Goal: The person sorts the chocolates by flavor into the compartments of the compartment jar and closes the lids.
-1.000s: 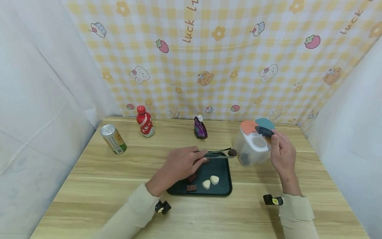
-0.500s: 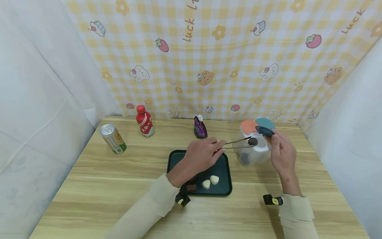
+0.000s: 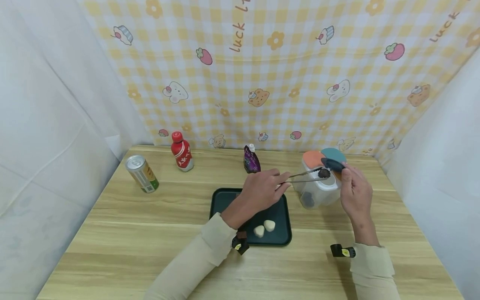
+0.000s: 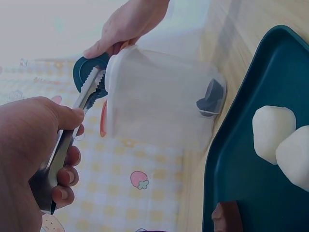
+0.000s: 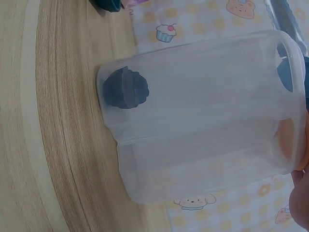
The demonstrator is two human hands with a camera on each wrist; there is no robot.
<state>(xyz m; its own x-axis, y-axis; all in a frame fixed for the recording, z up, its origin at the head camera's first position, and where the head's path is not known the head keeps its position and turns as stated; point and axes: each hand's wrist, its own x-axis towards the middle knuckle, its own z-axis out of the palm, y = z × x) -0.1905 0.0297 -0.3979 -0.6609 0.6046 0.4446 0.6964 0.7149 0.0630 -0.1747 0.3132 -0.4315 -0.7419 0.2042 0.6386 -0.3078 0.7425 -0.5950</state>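
My left hand [image 3: 264, 189] grips metal tongs [image 4: 60, 150]. Their tips hold a dark brown, chocolate-like ball [image 3: 324, 173] at the round opening of a clear plastic container [image 5: 207, 92]. With my right hand [image 3: 356, 193] I pinch the raised dark teal flap lid [image 3: 333, 164] of that container. Inside, at the bottom, lies a dark lump [image 5: 126, 88]. Two white, rounded heart-shaped pieces [image 3: 269, 225] and a brown chocolate block [image 4: 227, 216] rest on a dark green tray [image 3: 279, 212]; my left forearm hides part of the tray.
A can [image 3: 142, 173] and a red bottle [image 3: 182, 152] stand at the back left of the wooden table [image 3: 150, 225]. A purple spouted pouch [image 3: 251, 160] stands behind the tray. A checked curtain [image 3: 240, 75] hangs along the back edge.
My left hand has moved right from above the tray, carrying the ball in the tongs to the container's opening. My right hand has stayed at the lid.
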